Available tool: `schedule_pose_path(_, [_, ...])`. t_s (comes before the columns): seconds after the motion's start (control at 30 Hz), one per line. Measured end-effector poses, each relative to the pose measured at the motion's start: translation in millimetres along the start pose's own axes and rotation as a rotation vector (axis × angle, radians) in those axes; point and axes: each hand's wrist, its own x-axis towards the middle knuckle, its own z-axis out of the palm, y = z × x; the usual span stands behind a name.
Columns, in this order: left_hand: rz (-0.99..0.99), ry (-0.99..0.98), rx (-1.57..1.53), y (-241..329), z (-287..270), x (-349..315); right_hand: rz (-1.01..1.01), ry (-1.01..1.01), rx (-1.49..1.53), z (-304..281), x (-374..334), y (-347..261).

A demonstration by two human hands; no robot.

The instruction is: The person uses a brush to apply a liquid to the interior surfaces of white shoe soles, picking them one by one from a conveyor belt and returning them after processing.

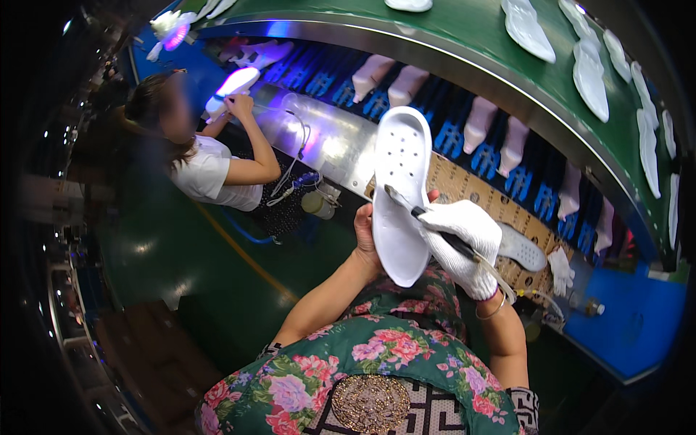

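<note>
A white shoe sole with small holes in its upper part is held upright before me. My bare left hand grips it from behind, with the thumb along its left edge and a fingertip showing past the right edge. In a white knitted glove, my right hand is closed around a dark-handled brush. The brush tip lies over the middle of the sole, at or very near its inner surface. A thin pale tube runs back from the brush handle past my wrist.
A green conveyor belt carrying white soles curves overhead. Below it, pinkish shoe forms stand on a rack. A grey-white sole and a white glove lie on the brown-covered bench. A co-worker handles a lit sole at left.
</note>
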Motion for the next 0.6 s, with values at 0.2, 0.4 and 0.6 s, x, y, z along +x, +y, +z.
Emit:
schedule_pose_path(0.2, [-0.040,0.079,0.011,-9,4,-2,-0.019,0.011,-0.023,-7,0,-6])
schedule_pose_path(0.4, [-0.075,0.051,-0.088,-28,-5,-3,-0.140,0.092,-0.134,-7,11,-4])
schedule_pose_path(0.6, [-0.125,0.099,-0.011,-35,-10,-10,-0.241,0.183,-0.332,-4,13,-5])
